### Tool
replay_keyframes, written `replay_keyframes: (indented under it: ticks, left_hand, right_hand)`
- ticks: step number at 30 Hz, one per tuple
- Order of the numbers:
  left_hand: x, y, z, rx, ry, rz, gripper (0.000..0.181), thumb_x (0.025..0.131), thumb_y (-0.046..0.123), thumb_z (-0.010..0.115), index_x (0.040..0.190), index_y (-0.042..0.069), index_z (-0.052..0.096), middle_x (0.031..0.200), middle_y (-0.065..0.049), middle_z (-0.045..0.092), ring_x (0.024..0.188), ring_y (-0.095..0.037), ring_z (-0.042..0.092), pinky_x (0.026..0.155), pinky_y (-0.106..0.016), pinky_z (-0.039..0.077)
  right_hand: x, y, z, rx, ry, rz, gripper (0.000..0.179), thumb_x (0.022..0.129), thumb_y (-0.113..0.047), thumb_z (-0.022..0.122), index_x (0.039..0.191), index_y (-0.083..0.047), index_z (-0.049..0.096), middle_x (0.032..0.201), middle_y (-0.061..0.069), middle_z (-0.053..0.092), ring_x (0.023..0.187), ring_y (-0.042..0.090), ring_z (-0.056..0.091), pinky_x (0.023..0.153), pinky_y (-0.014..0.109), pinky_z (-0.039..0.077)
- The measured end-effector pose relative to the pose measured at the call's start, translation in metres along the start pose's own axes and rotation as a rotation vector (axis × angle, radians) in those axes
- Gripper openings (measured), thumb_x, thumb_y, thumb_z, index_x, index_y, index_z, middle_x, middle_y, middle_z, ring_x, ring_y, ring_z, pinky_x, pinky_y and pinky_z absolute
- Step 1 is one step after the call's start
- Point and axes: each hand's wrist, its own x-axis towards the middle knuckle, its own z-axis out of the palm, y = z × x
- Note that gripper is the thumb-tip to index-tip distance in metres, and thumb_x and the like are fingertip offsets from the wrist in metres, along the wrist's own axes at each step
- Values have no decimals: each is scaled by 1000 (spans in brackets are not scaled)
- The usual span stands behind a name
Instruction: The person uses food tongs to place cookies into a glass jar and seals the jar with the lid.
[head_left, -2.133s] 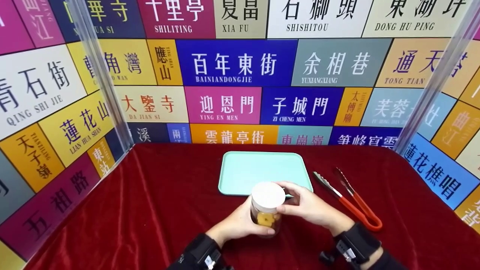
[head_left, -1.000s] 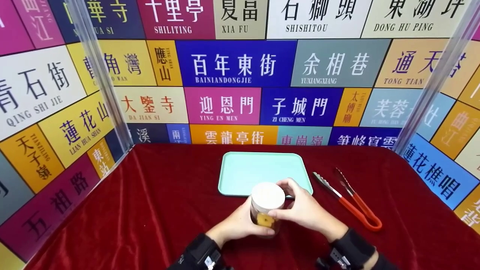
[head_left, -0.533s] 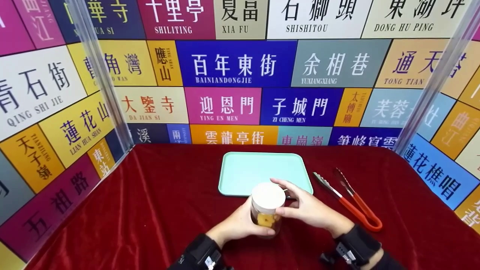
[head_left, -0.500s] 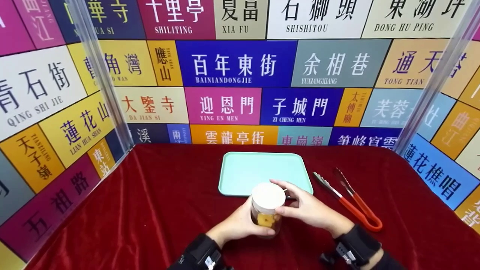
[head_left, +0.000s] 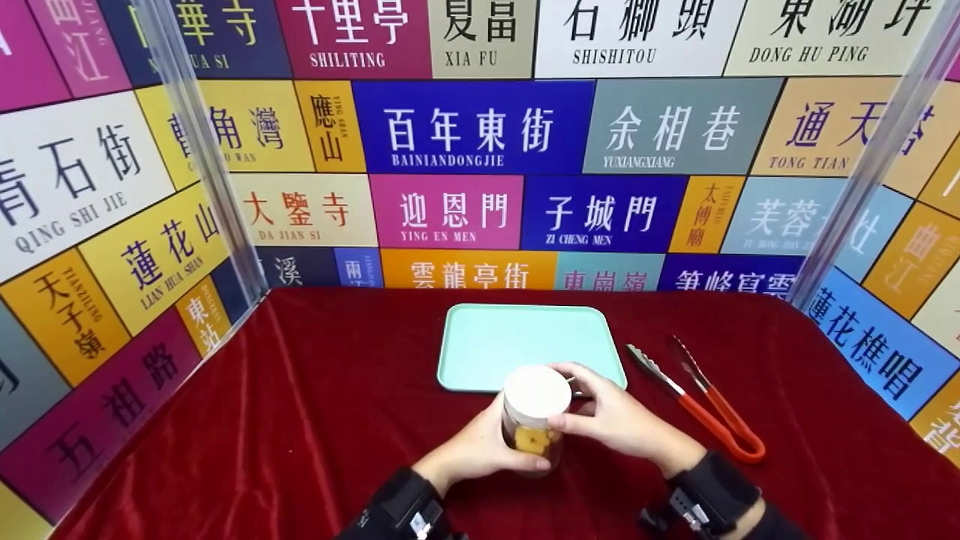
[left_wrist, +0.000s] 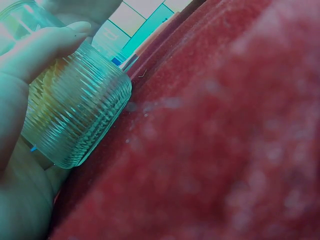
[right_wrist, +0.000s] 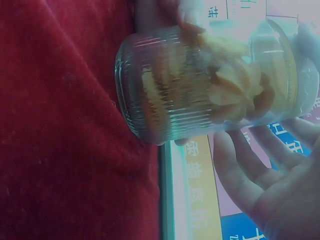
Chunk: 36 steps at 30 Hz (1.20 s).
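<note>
A ribbed glass jar (head_left: 546, 454) with a white lid (head_left: 537, 391) stands upright on the red cloth, near its front middle. Flower-shaped cookies (right_wrist: 235, 85) show through the glass. My left hand (head_left: 474, 450) grips the jar body from the left, its thumb across the front; in the left wrist view the jar's ribbed lower part (left_wrist: 82, 112) is bare below the thumb. From the right, my right hand (head_left: 622, 421) holds the lid's edge, thumb in front and fingers curving round the back. The lid sits on the jar.
Behind the jar lies a mint-green tray (head_left: 517, 341). Tongs with red handles (head_left: 720, 424) rest to the right, their arms spread. Red velvet (head_left: 315, 420) covers the table, and printed panels (head_left: 472, 124) enclose its back and sides.
My right hand's fingers spread off the lid about a second ago, then came back round it and drew closer. The left hand and the jar have stayed put.
</note>
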Motion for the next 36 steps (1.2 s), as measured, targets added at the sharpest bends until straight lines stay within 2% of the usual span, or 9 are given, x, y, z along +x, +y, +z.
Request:
replay_keyframes:
  ticks: [4,9,16,23,26,30,33,36]
  left_hand:
    - [0,1,0,2,1,-7,100,79,8,93,159,22,34,146,4,56,131,-16,58,115,-32,44]
    - [0,2,0,2,-4,-14,101,80,10,93,160,22,33,148,5,54,133,-15,56,115,-31,44]
    - [0,3,0,3,-9,-10,100,80,10,93,160,21,33,148,4,54,134,-16,56,115,-31,44]
    - [0,2,1,-6,-16,18,101,80,10,93,160,23,33,150,4,53,135,-17,55,116,-32,43]
    - [0,1,0,-10,-26,29,101,80,11,93,160,24,32,150,3,54,136,-19,55,117,-33,43]
    - [0,1,0,-13,-27,26,101,80,10,93,159,25,33,150,3,54,136,-19,55,117,-33,42]
    - [-1,2,0,-12,-20,14,99,80,10,92,159,23,34,148,3,55,134,-18,56,116,-32,43]
    - [-1,1,0,-18,-20,7,98,80,9,92,158,22,34,147,3,56,132,-18,58,115,-33,45]
  right_hand:
    - [0,-4,6,-44,68,30,69,91,-24,87,146,-3,51,137,19,62,109,29,69,87,35,61]
    - [0,-7,14,-102,163,46,73,83,-30,93,138,-3,53,138,17,64,119,32,65,86,44,61]
    - [-1,-9,16,-121,184,49,72,83,-32,94,136,-4,53,135,14,65,120,34,64,86,46,61]
    - [0,-10,13,-113,143,42,78,84,-32,93,144,-5,51,136,15,62,117,31,66,88,44,61]
    - [-1,-9,9,-72,83,31,87,85,-28,92,155,-7,44,138,18,58,112,29,67,89,45,61]
    - [-2,-6,3,-6,-12,8,93,91,-21,87,165,-9,32,146,22,52,110,28,67,91,38,60]
    - [-3,-4,-1,24,-59,-7,92,95,-19,83,168,-9,27,147,23,53,111,29,66,91,34,59]
    - [-3,-4,-3,50,-82,-1,85,98,-18,79,167,-9,30,145,22,57,115,32,67,94,34,59]
